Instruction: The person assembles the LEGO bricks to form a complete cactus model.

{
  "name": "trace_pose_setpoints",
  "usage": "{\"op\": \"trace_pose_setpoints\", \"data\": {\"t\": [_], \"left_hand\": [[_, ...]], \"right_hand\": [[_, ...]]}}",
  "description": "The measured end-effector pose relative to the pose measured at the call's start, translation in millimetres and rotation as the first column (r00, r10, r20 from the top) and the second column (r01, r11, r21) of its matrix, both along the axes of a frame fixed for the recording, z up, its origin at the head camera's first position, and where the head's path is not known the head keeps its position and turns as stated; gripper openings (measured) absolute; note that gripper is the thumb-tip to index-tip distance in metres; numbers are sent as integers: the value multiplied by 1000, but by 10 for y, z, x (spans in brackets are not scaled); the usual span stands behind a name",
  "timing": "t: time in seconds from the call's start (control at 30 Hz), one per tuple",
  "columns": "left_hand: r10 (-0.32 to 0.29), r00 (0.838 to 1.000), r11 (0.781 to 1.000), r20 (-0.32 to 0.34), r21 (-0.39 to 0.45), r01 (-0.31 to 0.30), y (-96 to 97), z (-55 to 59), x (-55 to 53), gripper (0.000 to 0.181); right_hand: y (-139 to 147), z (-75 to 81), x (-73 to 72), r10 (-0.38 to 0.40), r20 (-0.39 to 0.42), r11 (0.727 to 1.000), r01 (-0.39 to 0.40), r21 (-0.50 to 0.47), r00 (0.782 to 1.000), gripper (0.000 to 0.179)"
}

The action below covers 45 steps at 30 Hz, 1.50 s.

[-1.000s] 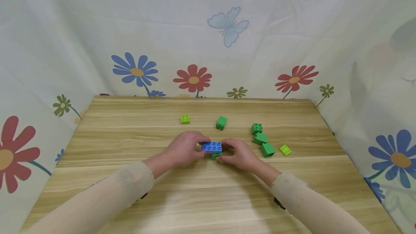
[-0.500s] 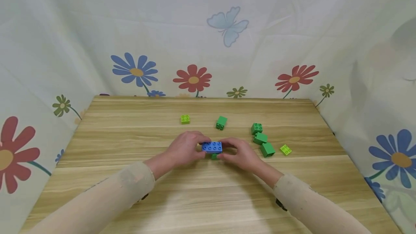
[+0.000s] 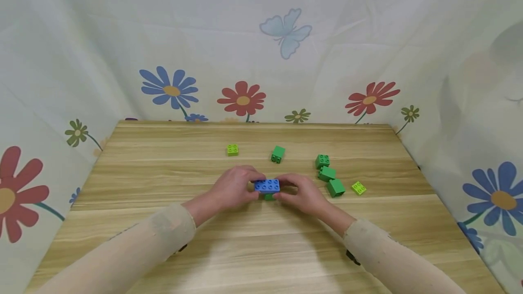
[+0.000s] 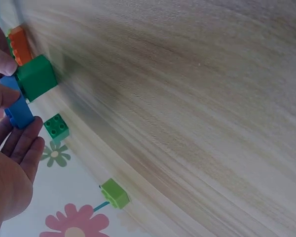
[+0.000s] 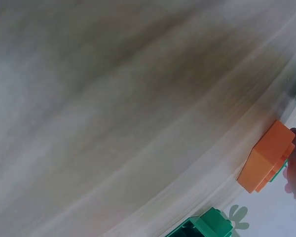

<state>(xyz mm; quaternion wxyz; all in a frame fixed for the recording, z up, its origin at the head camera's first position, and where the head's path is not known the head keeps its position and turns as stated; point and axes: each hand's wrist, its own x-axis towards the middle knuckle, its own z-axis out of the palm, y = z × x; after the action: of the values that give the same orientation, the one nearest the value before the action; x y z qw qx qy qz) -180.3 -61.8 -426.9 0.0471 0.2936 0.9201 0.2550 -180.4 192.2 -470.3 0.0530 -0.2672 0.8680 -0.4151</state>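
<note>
Between both hands is a blue brick (image 3: pixel 267 186) with studs upward. My left hand (image 3: pixel 234 188) pinches its left end, thumb in front and fingers behind. My right hand (image 3: pixel 302 193) pinches the right end in the same manner. Directly beneath the blue brick is a dark green brick (image 4: pixel 37 77), mostly covered by it in the head view. An orange brick (image 5: pixel 267 157) shows close by the right hand's fingers in the right wrist view; that hand hides it in the head view.
Three dark green bricks (image 3: pixel 327 174) lie in a staggered row to the right, beside a lime brick (image 3: pixel 359 188). Farther back are another dark green brick (image 3: pixel 278 154) and a second lime brick (image 3: pixel 232 150). A flowered curtain (image 3: pixel 245 35) stands behind the wooden table (image 3: pixel 253 257).
The blue brick has shifted very slightly right and toward the person, covering more of the green brick. My right thumb has moved up to the blue brick's front edge.
</note>
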Motion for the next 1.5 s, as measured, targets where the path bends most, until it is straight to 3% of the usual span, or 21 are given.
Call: {"op": "trace_pose_setpoints", "data": {"t": [0.43, 0.63, 0.97, 1.13, 1.5], "left_hand": [[-3, 1000, 1000, -12, -19, 3, -6, -28, -1, 38], [-2, 1000, 1000, -4, -16, 2, 6, -20, 8, 38], [59, 996, 994, 67, 86, -64, -22, -117, 8, 42], [52, 996, 989, 75, 132, -61, -32, -165, -6, 46], [38, 998, 994, 56, 99, -44, 19, -159, -16, 35]], "right_hand": [[1, 34, 15, -15, 34, 1000, 14, 11, 999, 35], [-1, 38, 17, -1, 43, 1000, 1, -5, 999, 42], [1, 6, -2, 7, 42, 1000, -6, -14, 999, 40], [-9, 1, -2, 1, 37, 1000, -1, -8, 999, 40], [-37, -32, 7, 2, 2, 1000, -2, 20, 1000, 41]]}}
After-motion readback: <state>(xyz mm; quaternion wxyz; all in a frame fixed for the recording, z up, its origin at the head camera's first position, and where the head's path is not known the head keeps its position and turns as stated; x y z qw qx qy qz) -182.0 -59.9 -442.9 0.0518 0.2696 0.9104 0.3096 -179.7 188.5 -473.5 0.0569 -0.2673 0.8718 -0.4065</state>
